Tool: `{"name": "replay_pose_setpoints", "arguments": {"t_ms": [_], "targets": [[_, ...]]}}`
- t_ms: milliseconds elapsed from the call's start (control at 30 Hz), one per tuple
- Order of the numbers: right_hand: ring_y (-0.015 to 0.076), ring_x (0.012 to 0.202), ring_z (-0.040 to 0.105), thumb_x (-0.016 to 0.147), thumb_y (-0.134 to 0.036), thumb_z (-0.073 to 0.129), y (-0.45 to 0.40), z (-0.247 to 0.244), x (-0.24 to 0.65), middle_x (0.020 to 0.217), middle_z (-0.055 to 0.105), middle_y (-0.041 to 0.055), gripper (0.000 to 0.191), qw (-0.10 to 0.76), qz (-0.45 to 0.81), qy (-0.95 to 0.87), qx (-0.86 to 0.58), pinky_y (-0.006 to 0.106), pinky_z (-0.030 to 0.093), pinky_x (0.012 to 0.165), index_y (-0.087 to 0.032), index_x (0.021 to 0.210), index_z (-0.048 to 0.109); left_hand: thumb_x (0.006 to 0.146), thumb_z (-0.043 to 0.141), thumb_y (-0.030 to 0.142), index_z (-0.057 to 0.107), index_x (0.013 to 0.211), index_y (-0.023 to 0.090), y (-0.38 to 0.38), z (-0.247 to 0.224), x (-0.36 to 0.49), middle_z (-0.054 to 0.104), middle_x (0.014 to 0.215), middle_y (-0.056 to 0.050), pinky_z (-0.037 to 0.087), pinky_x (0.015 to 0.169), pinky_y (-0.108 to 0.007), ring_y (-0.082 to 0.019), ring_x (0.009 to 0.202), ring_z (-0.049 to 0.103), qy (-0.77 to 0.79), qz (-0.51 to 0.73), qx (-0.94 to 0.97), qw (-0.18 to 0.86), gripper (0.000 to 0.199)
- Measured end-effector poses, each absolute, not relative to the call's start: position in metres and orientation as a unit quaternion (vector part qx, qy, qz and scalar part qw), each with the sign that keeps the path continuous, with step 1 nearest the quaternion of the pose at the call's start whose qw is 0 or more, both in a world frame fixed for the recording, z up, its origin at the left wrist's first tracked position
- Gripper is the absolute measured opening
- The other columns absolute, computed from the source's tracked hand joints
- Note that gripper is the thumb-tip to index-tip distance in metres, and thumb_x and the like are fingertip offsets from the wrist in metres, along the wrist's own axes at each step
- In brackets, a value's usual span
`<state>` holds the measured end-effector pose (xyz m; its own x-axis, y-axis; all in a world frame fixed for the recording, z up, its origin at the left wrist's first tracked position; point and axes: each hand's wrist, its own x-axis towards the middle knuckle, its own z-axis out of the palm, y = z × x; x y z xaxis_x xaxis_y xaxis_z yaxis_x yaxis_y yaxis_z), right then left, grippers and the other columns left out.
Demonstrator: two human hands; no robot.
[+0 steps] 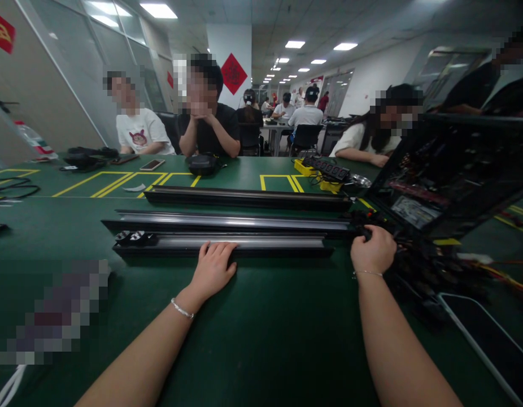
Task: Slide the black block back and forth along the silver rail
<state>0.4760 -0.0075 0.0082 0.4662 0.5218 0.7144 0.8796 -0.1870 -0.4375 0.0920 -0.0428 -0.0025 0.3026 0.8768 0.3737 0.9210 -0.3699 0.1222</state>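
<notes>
Three long black channel-shaped rails lie crosswise on the green table. My left hand (216, 265) is closed over the near wall of the nearest rail (278, 243), fingertips inside the channel and thumb on the near side. Small black parts with shiny faces (136, 237) sit in that rail's left end. Behind it lie the middle rail (244, 220) and the far rail (248, 198). My right hand (374, 251) is closed on a small black part (363, 233) by the middle rail's right end, beside a heap of black parts (435, 271). The fingers hide most of what it holds.
An open black case (439, 169) stands tilted at the right, above the heap. Phones lie at the right front (486, 333) and far left (152, 164). A blurred-out item (62, 308) with a white cable is at left. Yellow bins (304, 167) stand behind; several people sit beyond.
</notes>
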Motion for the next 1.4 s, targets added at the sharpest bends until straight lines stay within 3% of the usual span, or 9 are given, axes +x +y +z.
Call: {"name": "replay_pose_setpoints", "arguments": {"t_ms": [200, 367, 533, 600, 733, 867, 1033, 1200, 1400], "targets": [[0.0316, 0.108, 0.046, 0.071, -0.015, 0.043, -0.015, 0.002, 0.492, 0.11, 0.059, 0.013, 0.038, 0.428, -0.223, -0.404, -0.777, 0.05, 0.035, 0.087, -0.017, 0.102, 0.063, 0.08, 0.048, 0.031, 0.05, 0.12, 0.026, -0.043, -0.005, 0.092, 0.061, 0.116, -0.006, 0.022, 0.104, -0.047, -0.023, 0.111, 0.05, -0.558, -0.196, -0.804, 0.06, 0.041], [0.0341, 0.122, 0.036, 0.074, -0.013, 0.04, -0.013, 0.006, 0.478, 0.123, 0.051, 0.0139, 0.04, 0.447, -0.267, -0.414, -0.747, 0.059, 0.024, 0.097, -0.017, 0.107, 0.062, 0.084, 0.044, 0.032, 0.055, 0.115, 0.027, -0.039, -0.003, 0.086, 0.061, 0.115, -0.004, 0.027, 0.103, -0.044, -0.02, 0.109, 0.051, -0.55, -0.236, -0.8, 0.047, 0.033], [0.0281, 0.125, 0.036, 0.077, -0.02, 0.041, -0.009, 0.01, 0.434, 0.127, 0.05, 0.0131, 0.044, 0.405, -0.253, -0.561, -0.677, 0.049, 0.028, 0.101, -0.015, 0.118, 0.055, 0.083, 0.046, 0.031, 0.061, 0.105, 0.023, -0.026, 0.006, 0.05, 0.058, 0.116, -0.007, 0.029, 0.103, -0.043, -0.022, 0.113, 0.047, -0.639, -0.348, -0.675, 0.123, 0.028], [0.0263, 0.128, 0.033, 0.079, -0.023, 0.04, -0.009, 0.008, 0.413, 0.132, 0.048, 0.0116, 0.045, 0.366, -0.234, -0.624, -0.649, 0.045, 0.029, 0.102, -0.016, 0.122, 0.053, 0.081, 0.048, 0.031, 0.058, 0.111, 0.019, -0.023, 0.008, 0.028, 0.05, 0.127, -0.011, 0.026, 0.105, -0.045, -0.026, 0.124, 0.037, -0.695, -0.372, -0.594, 0.16, 0.034], [0.0274, 0.131, 0.03, 0.083, -0.029, 0.039, -0.011, 0.0, 0.382, 0.137, 0.045, 0.0069, 0.044, 0.277, -0.165, -0.698, -0.639, 0.048, 0.027, 0.102, -0.023, 0.124, 0.052, 0.079, 0.049, 0.034, 0.044, 0.128, 0.014, -0.021, 0.006, -0.009, 0.03, 0.144, -0.015, 0.019, 0.109, -0.049, -0.031, 0.135, 0.021, -0.783, -0.354, -0.488, 0.15, 0.054], [0.0217, 0.12, 0.045, 0.087, -0.028, 0.033, -0.011, -0.003, 0.377, 0.129, 0.055, 0.0029, 0.039, 0.22, -0.085, -0.744, -0.625, 0.045, 0.031, 0.101, -0.028, 0.118, 0.058, 0.078, 0.047, 0.034, 0.043, 0.129, 0.011, -0.02, 0.001, -0.022, 0.029, 0.145, -0.017, 0.022, 0.108, -0.049, -0.032, 0.134, 0.022, -0.821, -0.318, -0.466, 0.082, 0.056], [0.0226, 0.119, 0.046, 0.087, -0.028, 0.035, -0.01, 0.001, 0.38, 0.129, 0.055, 0.0037, 0.04, 0.214, -0.075, -0.747, -0.625, 0.044, 0.036, 0.096, -0.026, 0.118, 0.058, 0.077, 0.048, 0.032, 0.053, 0.12, 0.014, -0.017, 0.0, -0.021, 0.032, 0.144, -0.014, 0.022, 0.108, -0.05, -0.033, 0.134, 0.022, -0.831, -0.307, -0.455, 0.092, 0.048], [0.0225, 0.118, 0.047, 0.085, -0.028, 0.037, -0.01, 0.001, 0.379, 0.128, 0.056, 0.0033, 0.039, 0.224, -0.07, -0.744, -0.626, 0.043, 0.038, 0.095, -0.026, 0.117, 0.059, 0.077, 0.047, 0.032, 0.058, 0.112, 0.014, -0.02, 0.003, -0.019, 0.038, 0.139, -0.013, 0.031, 0.103, -0.05, -0.034, 0.124, 0.035, -0.827, -0.313, -0.455, 0.103, 0.04], [0.022, 0.118, 0.047, 0.085, -0.027, 0.037, -0.01, 0.0, 0.379, 0.128, 0.056, 0.0032, 0.038, 0.23, -0.066, -0.742, -0.626, 0.043, 0.037, 0.095, -0.026, 0.116, 0.06, 0.076, 0.051, 0.034, 0.04, 0.13, 0.013, -0.019, 0.003, -0.018, 0.035, 0.141, -0.014, 0.032, 0.103, -0.049, -0.034, 0.125, 0.036, -0.826, -0.351, -0.431, 0.098, 0.06]]}}
